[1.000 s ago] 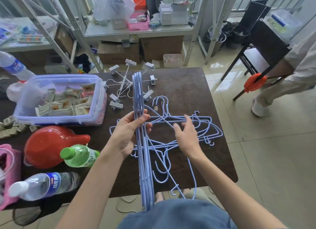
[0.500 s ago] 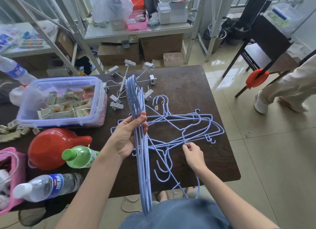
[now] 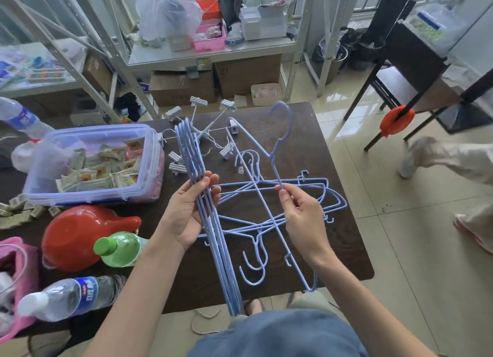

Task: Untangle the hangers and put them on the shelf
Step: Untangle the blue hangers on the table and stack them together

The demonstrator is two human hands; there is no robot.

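My left hand (image 3: 190, 212) grips a stack of several light-blue hangers (image 3: 213, 250), held edge-on over the dark table (image 3: 314, 132). My right hand (image 3: 304, 218) pinches the neck of a single blue hanger (image 3: 281, 135), lifted so its hook points up and away from me. Beneath both hands a tangle of blue hangers (image 3: 306, 194) lies flat on the table. Beyond the table stands a metal shelf (image 3: 213, 53) holding bags and boxes.
A clear tub of packets (image 3: 93, 167), a red jug (image 3: 80, 236), a green bottle (image 3: 120, 250) and water bottles (image 3: 72, 298) fill the table's left side. White clip hangers (image 3: 202, 132) lie at the far edge. A person's legs (image 3: 453, 164) pass on the right.
My right hand has taken one hanger by its neck and raised it out of the tangle, hook now pointing up. The left hand's stack has stayed roughly in place.
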